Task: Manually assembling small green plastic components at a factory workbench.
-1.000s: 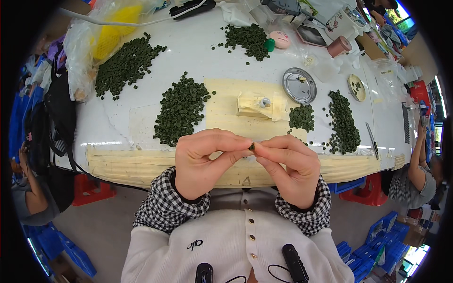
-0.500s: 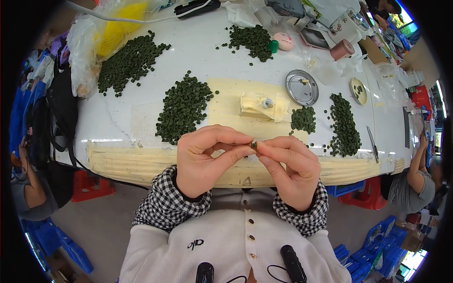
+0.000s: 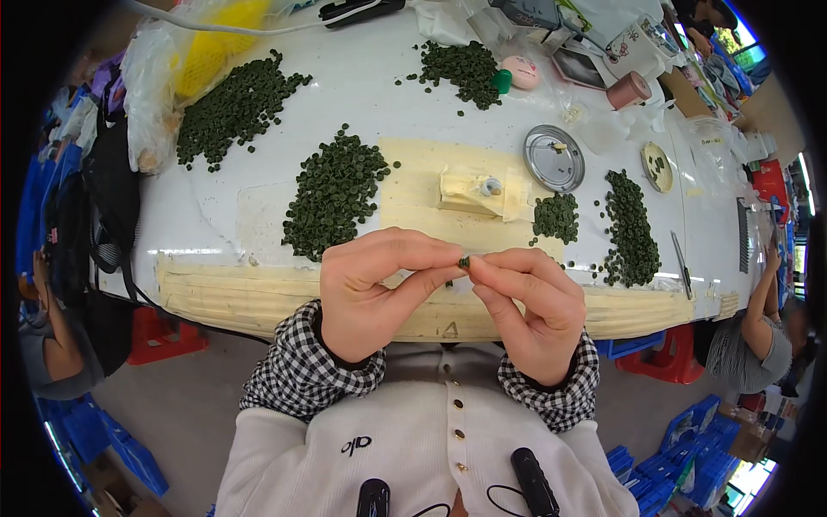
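Note:
Between the fingertips of both hands is a small dark green round piece (image 3: 464, 262), held just above the table's near edge. My left hand (image 3: 372, 289) pinches it from the left with thumb and forefinger. From the right, my right hand (image 3: 532, 303) grips it the same way, the fingertips nearly meeting and partly covering it. Beyond my left hand lies a heap of similar dark green pieces (image 3: 334, 194). A small flat-lying group of them (image 3: 556, 217) and a longer heap (image 3: 631, 228) are past my right hand. A tape-wrapped block (image 3: 470, 196) with a metal peg stands straight ahead.
Two more heaps of green pieces (image 3: 237, 112) (image 3: 461, 73) lie farther back. A round metal lid (image 3: 553, 158), a small cream dish (image 3: 657, 166) and a slim metal tool (image 3: 680, 264) are to the right. Other people (image 3: 748, 345) sit on both sides. Masking tape (image 3: 233, 294) covers the near edge.
Both hands stay nearly in place, still pinching the piece, which appears slightly turned between the fingertips. The whole view has shifted very slightly.

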### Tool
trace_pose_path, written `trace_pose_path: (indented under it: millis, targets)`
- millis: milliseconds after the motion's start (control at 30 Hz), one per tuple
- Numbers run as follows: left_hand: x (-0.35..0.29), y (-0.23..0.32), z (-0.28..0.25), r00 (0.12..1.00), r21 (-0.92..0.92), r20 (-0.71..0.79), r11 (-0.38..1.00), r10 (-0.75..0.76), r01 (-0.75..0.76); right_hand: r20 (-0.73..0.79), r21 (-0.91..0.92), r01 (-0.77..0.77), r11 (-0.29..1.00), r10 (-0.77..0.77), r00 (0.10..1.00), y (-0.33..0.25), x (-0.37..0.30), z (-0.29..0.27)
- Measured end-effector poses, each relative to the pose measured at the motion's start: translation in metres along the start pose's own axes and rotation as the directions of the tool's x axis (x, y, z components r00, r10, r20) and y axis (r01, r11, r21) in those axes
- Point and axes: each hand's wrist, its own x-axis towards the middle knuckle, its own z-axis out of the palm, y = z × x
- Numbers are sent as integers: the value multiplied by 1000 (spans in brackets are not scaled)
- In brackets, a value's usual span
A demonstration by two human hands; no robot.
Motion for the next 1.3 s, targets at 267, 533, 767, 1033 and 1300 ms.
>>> trace_pose_path:
  millis: [267, 533, 767, 1033, 1300]
  targets:
    - [1, 1, 3, 993, 51, -110, 998, -42, 48, -197, -405, 49, 913, -139, 971, 2, 25, -20]
    - [2, 3, 4, 983, 48, -148, 992, -107, 115, -48, -525, 156, 837, -212, 976, 19, 52, -13]
    - [1, 0, 4, 986, 75, -155, 994, -69, 81, -278, -462, 183, 868, -338, 899, -9, 45, -21]
    - [2, 1, 5, 992, 74, -112, 995, -54, 62, 41, -6, 204, 979, -204, 978, 3, 46, -11]
    - [3, 1, 4, 994, 71, -98, 996, -45, 52, 181, -75, 132, 988, -117, 976, -1, 46, -16]
